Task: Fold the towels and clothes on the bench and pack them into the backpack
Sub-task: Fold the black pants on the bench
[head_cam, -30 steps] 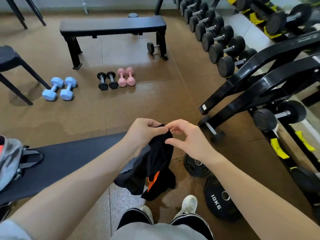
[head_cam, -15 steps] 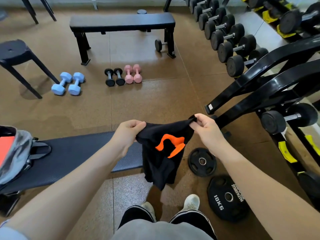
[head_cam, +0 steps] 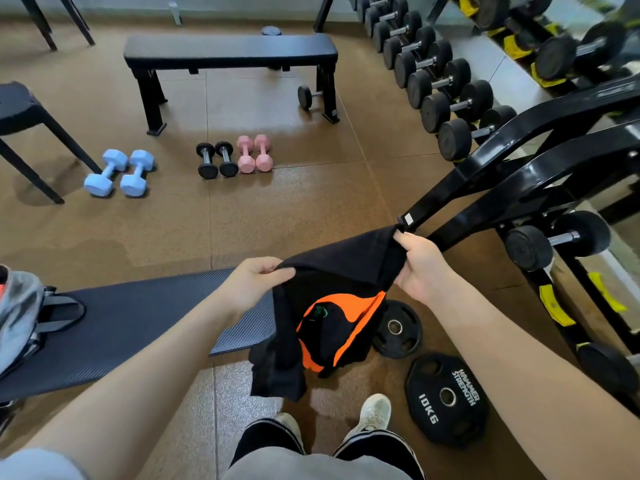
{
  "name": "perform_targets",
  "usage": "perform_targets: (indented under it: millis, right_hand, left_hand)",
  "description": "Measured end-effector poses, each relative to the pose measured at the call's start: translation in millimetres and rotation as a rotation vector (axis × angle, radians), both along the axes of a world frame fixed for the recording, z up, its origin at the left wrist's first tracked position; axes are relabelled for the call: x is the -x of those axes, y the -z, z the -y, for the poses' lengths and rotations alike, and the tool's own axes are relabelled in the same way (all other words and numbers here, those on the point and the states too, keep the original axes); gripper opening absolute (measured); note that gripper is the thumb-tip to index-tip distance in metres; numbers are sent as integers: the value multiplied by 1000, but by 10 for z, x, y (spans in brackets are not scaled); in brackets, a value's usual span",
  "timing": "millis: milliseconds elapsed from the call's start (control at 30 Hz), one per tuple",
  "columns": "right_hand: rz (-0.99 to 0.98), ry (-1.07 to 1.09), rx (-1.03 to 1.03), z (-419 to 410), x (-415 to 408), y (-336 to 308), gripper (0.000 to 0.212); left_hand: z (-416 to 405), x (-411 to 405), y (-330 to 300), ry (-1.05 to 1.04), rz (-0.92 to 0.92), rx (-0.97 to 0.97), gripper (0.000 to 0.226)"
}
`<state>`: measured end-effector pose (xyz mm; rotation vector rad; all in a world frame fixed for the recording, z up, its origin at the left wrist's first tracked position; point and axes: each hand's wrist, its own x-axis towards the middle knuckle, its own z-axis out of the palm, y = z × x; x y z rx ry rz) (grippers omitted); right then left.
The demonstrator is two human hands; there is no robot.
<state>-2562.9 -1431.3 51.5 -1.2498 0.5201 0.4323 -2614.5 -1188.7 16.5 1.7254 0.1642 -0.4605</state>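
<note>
The person stands at the near right end of the desk (head_cam: pixel 131 327), a dark padded gym bench, with a black garment (head_cam: pixel 332 306) that has an orange panel stretched in the air between both hands. The left hand (head_cam: pixel 258 284) pinches one upper corner and the right hand (head_cam: pixel 420 266) pinches the other, so each grip is clamped on cloth; the rest of the garment hangs loose and crumpled above the floor, in front of the person's shoes. By the look of it this piece is only being opened out and has no fold in it yet, so folding and packing it are both left to do

The grey backpack (head_cam: pixel 19 317) sits at the far left end of the desk, cut by the frame edge. A bit of orange-red shows at its top, but whether that is something packed or part of the bag cannot be told. The visible stretch of desk between backpack and hands carries no other towels or clothes
</note>
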Motion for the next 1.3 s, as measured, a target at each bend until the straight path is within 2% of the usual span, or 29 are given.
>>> perform_targets:
  millis: [67, 100, 267, 367, 433, 533, 600, 633, 700, 767, 833, 900, 933, 967, 1000, 1033, 1133, 1233, 1300]
  right_hand:
    - [-1, 2, 2, -47, -23, 13, 25]
    - [5, 1, 32, -61, -38, 19, 24]
    - [43, -40, 348, 14, -113, 69, 20]
    - [49, 4, 477, 9, -177, 49, 20]
    - [17, 145, 367, -8, -269, 34, 21]
    - [-34, 283, 195, 13, -378, -24, 16]
    - [-54, 345, 143, 98, -435, 52, 20]
    - [-61, 359, 151, 139, -428, 118, 19]
    - [-82, 340, 301, 239, -365, 304, 24]
    - [-89, 229, 624, 319, -274, 478, 34]
    - [128, -8, 878, 269, -174, 500, 52]
    - [541, -391, 889, 66, -91, 309, 57]
    - [669, -618, 834, -97, -27, 168, 53]
    - [738, -825, 789, -230, 38, 75, 47]
    - [765, -946, 754, -313, 67, 39, 41]
    - [746, -966, 732, -366, 75, 32, 35]
    - [638, -850, 696, -436, 93, 123, 15]
    - [559, -753, 654, -488, 157, 146, 13]
    - [480, -690, 534, -506, 184, 134, 15]
  left_hand:
    - [61, 54, 91, -64, -89, 125, 18]
    - [106, 73, 141, -84, -86, 122, 19]
    - [220, 23, 29, -263, 89, 73, 22]
    - [172, -94, -56, -219, 143, 111, 18]
    - [115, -145, -8, -15, 165, -23, 24]
    - [-49, -22, 315, 348, 101, -473, 20]
    - [-160, 81, 526, 309, 9, -554, 23]
    - [-189, 106, 560, 220, -15, -511, 24]
    - [-163, 69, 495, 78, 29, -373, 24]
    - [-60, -32, 317, 74, 145, -317, 21]
    - [79, -108, 101, 183, 284, -338, 21]
    - [202, -187, -37, 315, 375, -344, 21]
    - [248, -213, -87, 371, 410, -364, 21]
    - [276, -238, -120, 404, 451, -385, 19]
    - [273, -259, -137, 400, 480, -400, 17]
    - [246, -270, -146, 364, 491, -409, 16]
    - [122, -193, -125, 204, 443, -431, 21]
    - [96, -37, 57, 173, 335, -482, 24]
    - [108, 79, 251, 156, 256, -483, 21]
